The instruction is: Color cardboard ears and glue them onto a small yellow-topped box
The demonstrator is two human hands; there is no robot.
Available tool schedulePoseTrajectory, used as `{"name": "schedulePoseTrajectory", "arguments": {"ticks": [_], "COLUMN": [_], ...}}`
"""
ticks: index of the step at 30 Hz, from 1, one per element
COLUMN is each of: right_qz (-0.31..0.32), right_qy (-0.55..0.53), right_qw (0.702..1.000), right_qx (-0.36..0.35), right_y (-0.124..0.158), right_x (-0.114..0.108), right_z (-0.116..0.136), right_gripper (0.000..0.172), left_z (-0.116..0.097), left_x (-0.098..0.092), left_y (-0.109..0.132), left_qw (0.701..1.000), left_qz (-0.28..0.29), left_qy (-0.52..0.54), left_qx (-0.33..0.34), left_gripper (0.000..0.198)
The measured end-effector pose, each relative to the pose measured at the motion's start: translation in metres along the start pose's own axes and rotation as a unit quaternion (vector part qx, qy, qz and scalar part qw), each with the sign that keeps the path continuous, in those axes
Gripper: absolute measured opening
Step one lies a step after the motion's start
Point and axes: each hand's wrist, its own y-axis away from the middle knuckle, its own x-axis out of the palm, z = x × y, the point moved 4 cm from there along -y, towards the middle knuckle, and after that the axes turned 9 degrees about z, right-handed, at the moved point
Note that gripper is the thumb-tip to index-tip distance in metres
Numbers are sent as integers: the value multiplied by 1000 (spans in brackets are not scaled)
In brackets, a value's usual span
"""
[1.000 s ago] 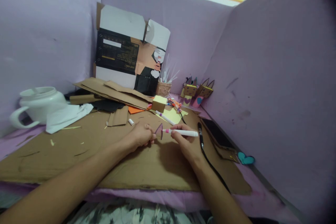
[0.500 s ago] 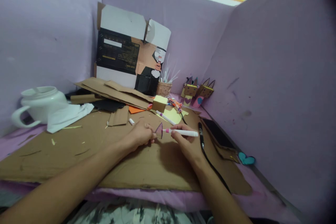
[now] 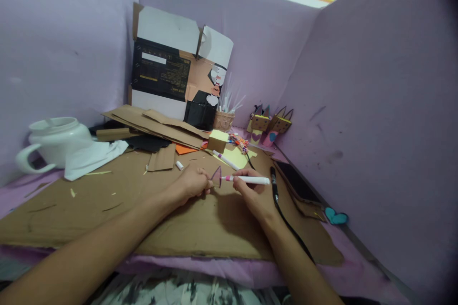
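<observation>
Pinched in my left hand [image 3: 194,183] is a small pointed piece of cardboard [image 3: 217,177], coloured pinkish purple with a dark outline. My right hand [image 3: 250,189] grips a white marker [image 3: 252,180] with a pink band, held nearly level. Its tip points left and meets, or almost meets, the right edge of the piece. A white marker cap [image 3: 179,165] lies on the cardboard sheet [image 3: 161,228] just behind my left hand. Behind my right hand rests a second white marker with a purple band [image 3: 226,159].
A white pot [image 3: 59,140] with a cloth [image 3: 93,155] stands at left. Cardboard strips [image 3: 161,128] and a small yellow-topped box [image 3: 218,140] are behind. On the right lie a black corded tool [image 3: 274,183], a phone [image 3: 298,181] and a blue heart [image 3: 336,216]. Cardboard figures [image 3: 259,124] stand at the back.
Hardly anything differs. Both hands keep their hold, and the marker has shifted very slightly at the edge of the small piece.
</observation>
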Motion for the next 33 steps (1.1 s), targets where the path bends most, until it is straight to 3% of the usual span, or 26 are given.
{"name": "schedulePoseTrajectory", "arguments": {"ticks": [11, 20, 27, 33], "right_qz": [16, -15, 17, -9], "right_qy": [-10, -32, -22, -29], "right_qw": [1000, 999, 1000, 999], "right_qx": [4, -30, -6, -30], "right_y": [1, -1, 0, -1], "right_x": [4, 2, 4, 2], "right_z": [3, 1, -3, 2], "right_gripper": [20, 24, 25, 25], "left_z": [7, 13, 11, 11], "left_x": [-3, -4, -4, -3], "left_y": [-7, -12, -11, -11], "left_qw": [1000, 999, 999, 999], "left_qz": [-5, -3, -3, 3], "left_qy": [-2, -32, -15, -36], "left_qx": [26, 35, 30, 39], "left_gripper": [17, 14, 13, 16]}}
